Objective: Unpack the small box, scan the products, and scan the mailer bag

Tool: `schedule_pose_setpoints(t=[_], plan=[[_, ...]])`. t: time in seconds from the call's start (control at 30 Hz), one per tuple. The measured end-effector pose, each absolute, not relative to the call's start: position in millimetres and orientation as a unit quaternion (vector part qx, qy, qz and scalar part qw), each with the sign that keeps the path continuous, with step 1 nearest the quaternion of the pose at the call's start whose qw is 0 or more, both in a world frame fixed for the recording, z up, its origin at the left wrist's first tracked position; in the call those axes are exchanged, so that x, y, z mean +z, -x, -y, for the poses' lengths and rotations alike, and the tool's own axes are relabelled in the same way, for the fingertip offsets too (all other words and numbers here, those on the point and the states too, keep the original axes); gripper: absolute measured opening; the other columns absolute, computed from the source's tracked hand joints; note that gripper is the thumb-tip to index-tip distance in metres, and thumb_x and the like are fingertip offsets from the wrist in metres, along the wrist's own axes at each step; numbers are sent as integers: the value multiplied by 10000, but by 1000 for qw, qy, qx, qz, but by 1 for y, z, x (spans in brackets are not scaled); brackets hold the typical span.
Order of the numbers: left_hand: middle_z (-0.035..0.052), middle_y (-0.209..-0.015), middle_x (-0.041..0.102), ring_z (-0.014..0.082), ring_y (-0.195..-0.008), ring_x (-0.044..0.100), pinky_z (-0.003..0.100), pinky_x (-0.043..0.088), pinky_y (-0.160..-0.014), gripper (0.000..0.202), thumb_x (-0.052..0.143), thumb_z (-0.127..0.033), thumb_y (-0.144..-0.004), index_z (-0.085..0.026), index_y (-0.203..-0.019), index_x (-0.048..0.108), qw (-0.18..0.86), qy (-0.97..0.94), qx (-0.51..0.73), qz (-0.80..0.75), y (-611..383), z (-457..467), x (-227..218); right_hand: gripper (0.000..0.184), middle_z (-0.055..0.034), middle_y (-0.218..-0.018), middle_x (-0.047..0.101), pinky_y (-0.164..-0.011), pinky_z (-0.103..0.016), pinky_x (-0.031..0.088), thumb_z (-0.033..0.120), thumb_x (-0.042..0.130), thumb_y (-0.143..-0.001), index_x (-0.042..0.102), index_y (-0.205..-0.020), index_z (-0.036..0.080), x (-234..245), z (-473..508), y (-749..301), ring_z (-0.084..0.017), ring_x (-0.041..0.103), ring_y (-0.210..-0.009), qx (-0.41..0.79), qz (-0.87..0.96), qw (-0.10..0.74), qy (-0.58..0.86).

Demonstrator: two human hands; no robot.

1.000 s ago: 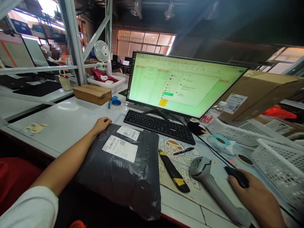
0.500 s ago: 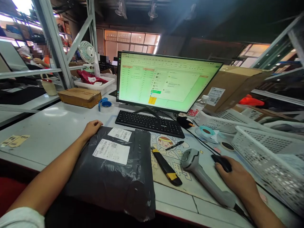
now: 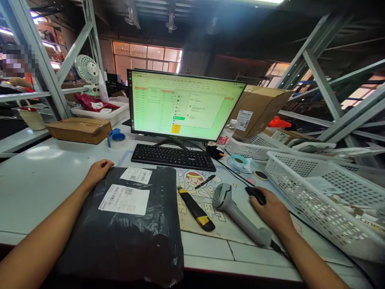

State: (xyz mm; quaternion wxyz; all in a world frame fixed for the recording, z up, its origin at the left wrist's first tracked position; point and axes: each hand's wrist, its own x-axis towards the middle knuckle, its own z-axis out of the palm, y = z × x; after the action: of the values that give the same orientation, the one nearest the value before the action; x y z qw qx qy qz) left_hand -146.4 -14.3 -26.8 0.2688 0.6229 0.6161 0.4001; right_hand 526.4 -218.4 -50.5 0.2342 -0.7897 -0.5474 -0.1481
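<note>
A dark grey plastic mailer parcel [image 3: 135, 237] with two white labels lies in front of me and overhangs the table's front edge. At its far left corner rests my left hand [image 3: 98, 171], fingers curled closed; what they hold, if anything, is hidden. My right hand [image 3: 272, 208] is wrapped over a black computer mouse [image 3: 255, 195]. Between the parcel and this hand lie a black-and-yellow utility knife [image 3: 195, 208], a black pen [image 3: 205, 182] and a grey barcode scanner [image 3: 240, 214], all on a cartoon desk mat [image 3: 221, 212].
Behind the parcel stand a keyboard [image 3: 173, 156] and a lit monitor [image 3: 180, 104]. White plastic baskets [image 3: 325, 200] line the right side. A cardboard box [image 3: 80, 130] and a blue tape roll [image 3: 117, 137] lie at the back left. Cables run along the right.
My view has turned a little to the right, so everything appears shifted left and more of the right basket shows. Both hands keep their places at the parcel and mouse.
</note>
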Motion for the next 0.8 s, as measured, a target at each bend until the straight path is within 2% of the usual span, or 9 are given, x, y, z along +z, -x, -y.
schedule_pose_setpoints(t=[0.5,0.8], plan=[[56,-900,794,306,-923,713,344,516,-812,472,526,-628,-670,-233,-791,755,265,-623,384,-628,143,18,-19,561,-124,-1311,666,-947,-441,542,543,431,-881,617,-1289,206,-48,222,-526,-293,671,-1118,-134,549,229,793],[64,-938,794,318,-931,712,336,511,-745,478,529,-632,-681,-234,-819,755,274,-616,377,-636,141,23,-15,592,-136,-1316,660,-971,-469,536,570,422,-875,615,-1288,192,-46,222,-524,-310,656,-1151,-122,551,233,792]])
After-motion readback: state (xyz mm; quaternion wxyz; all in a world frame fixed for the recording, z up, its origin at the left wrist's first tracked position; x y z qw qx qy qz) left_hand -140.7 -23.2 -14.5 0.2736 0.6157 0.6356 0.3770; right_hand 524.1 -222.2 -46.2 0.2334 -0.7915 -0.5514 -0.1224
